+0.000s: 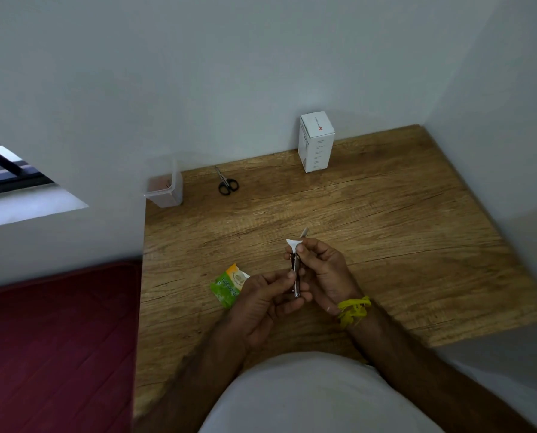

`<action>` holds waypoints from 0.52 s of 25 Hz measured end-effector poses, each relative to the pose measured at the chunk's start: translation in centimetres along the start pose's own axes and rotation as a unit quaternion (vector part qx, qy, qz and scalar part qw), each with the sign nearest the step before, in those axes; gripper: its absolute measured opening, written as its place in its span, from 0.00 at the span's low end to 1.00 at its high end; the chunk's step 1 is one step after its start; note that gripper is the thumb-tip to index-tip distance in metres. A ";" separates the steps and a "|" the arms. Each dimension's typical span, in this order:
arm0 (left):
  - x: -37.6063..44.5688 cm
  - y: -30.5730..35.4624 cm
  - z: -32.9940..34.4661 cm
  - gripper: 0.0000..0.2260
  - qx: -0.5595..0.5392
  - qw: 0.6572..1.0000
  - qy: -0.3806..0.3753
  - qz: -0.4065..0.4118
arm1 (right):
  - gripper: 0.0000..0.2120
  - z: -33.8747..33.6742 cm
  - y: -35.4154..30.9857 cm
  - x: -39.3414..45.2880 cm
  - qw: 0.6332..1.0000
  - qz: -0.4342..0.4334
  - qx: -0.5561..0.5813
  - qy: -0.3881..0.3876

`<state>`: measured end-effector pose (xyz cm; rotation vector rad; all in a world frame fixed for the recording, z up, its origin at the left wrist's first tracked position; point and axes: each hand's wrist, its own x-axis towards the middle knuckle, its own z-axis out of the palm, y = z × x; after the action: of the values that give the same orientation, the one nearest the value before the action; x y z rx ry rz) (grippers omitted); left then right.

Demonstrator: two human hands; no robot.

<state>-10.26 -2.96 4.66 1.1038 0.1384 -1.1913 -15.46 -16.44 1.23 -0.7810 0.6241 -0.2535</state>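
Slim metal tool (294, 273) held in both hands over the near middle of the bench (401, 229).
The left hand (267, 295) grips the tool's near end; its long axis runs 6 to 12 o'clock, white tip (293, 243) pointing far. The right hand (326, 270) pinches a thin stick (304, 232) aimed at 1 o'clock. A green packet (228, 287) lies at 9 o'clock. Farther: scissors (227, 182) at 11, an upright white box (316, 142) at 12, and a clear tub (165, 190) at 10 holding something brownish.

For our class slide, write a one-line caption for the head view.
Left hand and right hand hold a metal tool tipped with a white scrap above a wooden table.
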 end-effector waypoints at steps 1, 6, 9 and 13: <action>0.0 -0.1 0.0 0.10 -0.001 1.000 -0.001 -0.007 | 0.07 0.0 0.0 0.0 1.000 0.008 -0.004 -0.011; 0.3 -0.7 -1.6 0.07 0.061 0.998 0.020 0.026 | 0.11 -1.0 -0.6 0.3 0.999 0.032 -0.022 -0.025; 0.6 -0.6 -2.8 0.07 0.310 0.941 0.076 0.116 | 0.05 -2.0 -2.0 0.6 0.996 0.031 -0.086 0.013; 0.6 -0.2 -3.0 0.06 0.535 0.822 0.083 0.176 | 0.04 -1.6 -3.3 1.6 0.968 0.054 -0.246 0.000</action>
<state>-8.86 -1.17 2.63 2.1028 -0.6707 -0.7854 -15.12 -20.31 2.08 -1.2180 0.7388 0.0073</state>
